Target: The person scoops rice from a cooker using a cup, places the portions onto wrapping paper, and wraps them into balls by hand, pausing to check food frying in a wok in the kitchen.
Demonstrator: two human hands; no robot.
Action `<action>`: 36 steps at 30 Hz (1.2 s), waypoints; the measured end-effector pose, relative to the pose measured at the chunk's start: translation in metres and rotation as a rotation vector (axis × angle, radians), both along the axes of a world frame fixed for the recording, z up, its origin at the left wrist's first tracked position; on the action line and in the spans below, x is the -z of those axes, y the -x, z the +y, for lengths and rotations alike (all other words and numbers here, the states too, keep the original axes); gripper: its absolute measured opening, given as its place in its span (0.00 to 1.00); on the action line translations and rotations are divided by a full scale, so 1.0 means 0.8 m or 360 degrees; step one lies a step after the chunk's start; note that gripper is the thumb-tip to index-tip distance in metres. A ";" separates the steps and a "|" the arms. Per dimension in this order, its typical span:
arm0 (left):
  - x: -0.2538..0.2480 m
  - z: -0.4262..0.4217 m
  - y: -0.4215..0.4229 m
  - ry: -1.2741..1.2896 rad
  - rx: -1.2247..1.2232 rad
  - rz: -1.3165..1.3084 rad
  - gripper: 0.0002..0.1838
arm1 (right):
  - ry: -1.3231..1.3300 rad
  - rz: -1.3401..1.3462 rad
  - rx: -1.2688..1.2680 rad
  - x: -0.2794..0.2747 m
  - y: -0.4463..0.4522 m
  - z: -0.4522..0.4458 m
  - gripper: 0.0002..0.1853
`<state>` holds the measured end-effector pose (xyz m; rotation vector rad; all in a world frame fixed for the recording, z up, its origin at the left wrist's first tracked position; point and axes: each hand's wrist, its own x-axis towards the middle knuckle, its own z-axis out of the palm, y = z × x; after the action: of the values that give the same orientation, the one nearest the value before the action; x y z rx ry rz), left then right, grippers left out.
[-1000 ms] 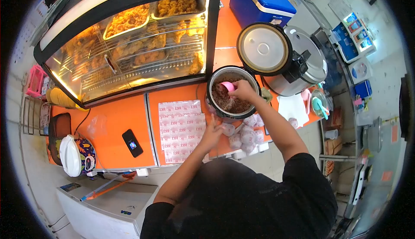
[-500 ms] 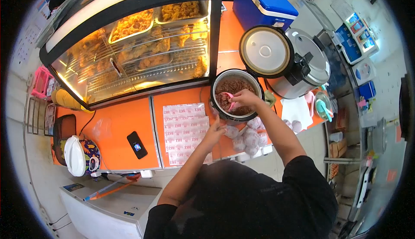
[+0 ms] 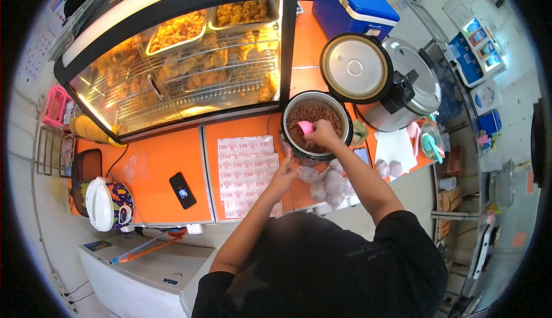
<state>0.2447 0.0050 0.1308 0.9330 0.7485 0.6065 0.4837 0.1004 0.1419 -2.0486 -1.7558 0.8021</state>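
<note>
The scoop (image 3: 306, 127) is inside the pot (image 3: 310, 98), just right of the frame's middle, over the brown grains (image 3: 317, 112). The right hand (image 3: 324, 135) pinches it, fingers closed at its end; the handle is mostly hidden by them. From that grip the scoop's bowl lies to the left and a little upward in the frame, so its long axis seems to run roughly crosswise, left to right, rather than straight down the picture. How full the bowl is cannot be told

Of the 2 hands, the right is the nearer to the scoop, with its forearm coming in from the lower right across the pot's rim. The left hand (image 3: 282, 175) is outside the pot, at its lower left, thumb and fingers spread and nothing seen in them. Its fingertips are close to the pot's wall and to a wrapped ball (image 3: 308, 174); whether they touch either is unclear

Just left of that hand the papers (image 3: 246, 166) lie overlapping on the orange table (image 3: 152, 203). More balls (image 3: 333, 183) are heaped below the pot, partly behind the right forearm, and 2 sit farther right. The lid (image 3: 354, 66) stands open at the pot's upper right
</note>
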 end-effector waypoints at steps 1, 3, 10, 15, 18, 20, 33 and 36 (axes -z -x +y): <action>0.003 -0.001 -0.001 -0.0002 0.0013 0.0004 0.48 | 0.0047 0.0096 0.0017 0.006 0.007 0.001 0.17; 0.002 0.000 -0.003 -0.0009 0.0045 0.0012 0.49 | 0.0135 0.0290 0.0055 -0.004 0.030 0.003 0.17; 0.014 0.007 0.000 -0.0018 0.0189 0.0077 0.52 | 0.0390 0.0635 -0.0075 -0.015 0.012 0.004 0.19; -0.004 -0.001 -0.006 0.0024 0.0072 0.0093 0.53 | 0.0508 0.0876 -0.0240 -0.034 -0.033 0.011 0.17; -0.007 -0.007 -0.005 -0.0046 -0.0032 0.0123 0.50 | 0.0744 0.1266 -0.0124 -0.039 -0.063 0.007 0.18; 0.022 -0.008 0.011 -0.0118 -0.0094 0.0222 0.45 | 0.0734 0.1503 -0.0065 -0.045 -0.080 -0.002 0.18; 0.163 -0.093 0.224 -0.1170 0.0145 0.2312 0.60 | 0.1164 0.2948 0.0029 -0.039 0.082 -0.128 0.36; 0.166 -0.090 0.219 -0.1161 0.0039 0.2344 0.62 | 0.1314 0.3137 0.0169 0.024 0.143 -0.144 0.31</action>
<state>0.0691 -0.0669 -0.0019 2.0962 1.8605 0.0338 0.3694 -0.0146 0.1224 -0.5183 -0.0981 2.3801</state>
